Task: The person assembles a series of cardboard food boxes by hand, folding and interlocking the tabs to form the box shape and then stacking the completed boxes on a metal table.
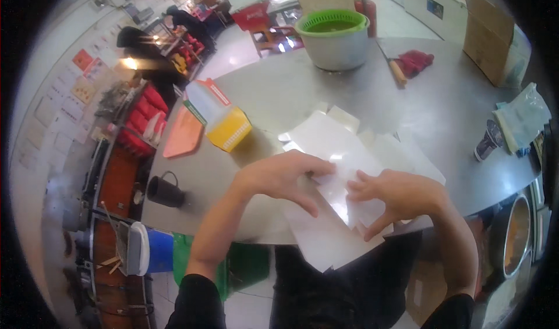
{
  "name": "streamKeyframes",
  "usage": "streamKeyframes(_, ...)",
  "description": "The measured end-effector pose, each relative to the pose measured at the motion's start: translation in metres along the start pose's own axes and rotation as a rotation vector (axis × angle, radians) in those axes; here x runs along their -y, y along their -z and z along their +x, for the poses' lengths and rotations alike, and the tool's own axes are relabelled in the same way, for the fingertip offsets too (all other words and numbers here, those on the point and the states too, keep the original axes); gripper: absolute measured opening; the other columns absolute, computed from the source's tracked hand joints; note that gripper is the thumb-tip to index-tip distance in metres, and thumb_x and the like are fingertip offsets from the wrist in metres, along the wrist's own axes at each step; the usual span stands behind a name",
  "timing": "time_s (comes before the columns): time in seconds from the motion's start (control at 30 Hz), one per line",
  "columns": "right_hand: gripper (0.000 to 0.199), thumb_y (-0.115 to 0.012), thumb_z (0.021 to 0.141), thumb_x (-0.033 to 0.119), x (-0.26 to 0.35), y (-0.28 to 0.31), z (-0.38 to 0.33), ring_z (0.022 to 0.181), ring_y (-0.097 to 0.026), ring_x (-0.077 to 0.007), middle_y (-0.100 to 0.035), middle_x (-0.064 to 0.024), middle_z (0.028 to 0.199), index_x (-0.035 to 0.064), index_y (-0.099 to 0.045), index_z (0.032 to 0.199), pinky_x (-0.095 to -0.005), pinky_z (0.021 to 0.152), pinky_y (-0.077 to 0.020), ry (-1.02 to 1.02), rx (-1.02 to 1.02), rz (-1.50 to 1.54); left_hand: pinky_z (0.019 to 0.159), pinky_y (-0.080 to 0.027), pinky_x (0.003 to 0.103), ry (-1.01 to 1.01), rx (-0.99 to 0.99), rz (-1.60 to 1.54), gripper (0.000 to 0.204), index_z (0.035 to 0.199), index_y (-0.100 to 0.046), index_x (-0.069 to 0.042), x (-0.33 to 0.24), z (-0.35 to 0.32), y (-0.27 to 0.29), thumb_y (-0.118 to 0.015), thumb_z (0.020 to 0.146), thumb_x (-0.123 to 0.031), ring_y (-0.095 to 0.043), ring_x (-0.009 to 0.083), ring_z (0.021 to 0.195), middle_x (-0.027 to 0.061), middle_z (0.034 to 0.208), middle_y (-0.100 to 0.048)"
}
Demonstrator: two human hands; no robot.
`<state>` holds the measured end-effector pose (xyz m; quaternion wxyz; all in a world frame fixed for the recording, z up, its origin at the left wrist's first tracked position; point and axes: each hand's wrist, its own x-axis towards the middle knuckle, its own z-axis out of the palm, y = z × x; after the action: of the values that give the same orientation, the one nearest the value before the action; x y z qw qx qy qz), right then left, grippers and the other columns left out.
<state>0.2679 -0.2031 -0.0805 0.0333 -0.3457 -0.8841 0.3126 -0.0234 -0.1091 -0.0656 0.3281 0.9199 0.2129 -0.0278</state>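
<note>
Several flat white card pieces, which look like unfolded box blanks, lie overlapping at the near edge of the metal table and jut over it. A glossy white card is uppermost, bright with glare. My left hand is at its left side, thumb and fingers spread apart, fingertips at the card's surface. On the other side my right hand curves over the card, its fingers also apart and its thumb low near the front corner. Whether the fingertips press on the card or hover just above it is hard to tell.
On the steel table stand a grey pot with a green basket, a yellow carton, an orange board, a dark mug, a red cloth, a cardboard box and a patterned cup. A blue bucket stands below left.
</note>
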Motion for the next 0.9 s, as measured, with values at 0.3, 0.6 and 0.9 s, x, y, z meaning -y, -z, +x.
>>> streamKeyframes(0.3,0.006,-0.071,0.086,0.005,0.065,0.076,-0.028,0.087,-0.074,-0.0344,-0.076,-0.0158,0.092,0.0040,-0.076,0.090,-0.0411,0.078,-0.0569,0.019,-0.788,-0.190,0.076,-0.057,0.035,-0.204,-0.255,-0.015,0.021,0.110,-0.077,-0.005,-0.074,0.020,0.040,-0.075,0.093,-0.017,-0.073,0.0257,0.082,0.0169,0.094,-0.075)
streamKeyframes(0.6,0.070,-0.079,0.090,0.016,0.104,0.136,0.053,0.142,-0.048,-0.0342,-0.042,-0.0197,0.158,0.0039,-0.045,0.150,-0.0459,0.109,-0.0470,0.044,-1.644,-0.294,0.065,-0.057,0.028,-0.157,-1.293,-0.097,0.013,0.097,-0.078,0.000,-0.116,-0.004,0.086,-0.079,0.091,-0.012,-0.074,0.0140,0.069,0.0105,0.078,-0.076)
streamKeyframes(0.9,0.075,-0.065,0.097,0.019,0.068,0.103,0.074,0.140,-0.049,-0.0296,-0.042,-0.0200,0.156,-0.0008,-0.028,0.159,-0.0400,0.116,-0.0373,0.295,-1.036,0.859,0.065,-0.051,0.023,-0.567,-0.987,-1.003,0.022,0.099,-0.076,0.002,-0.059,0.041,0.087,-0.076,0.097,-0.020,-0.063,0.0045,0.076,0.0038,0.085,-0.074)
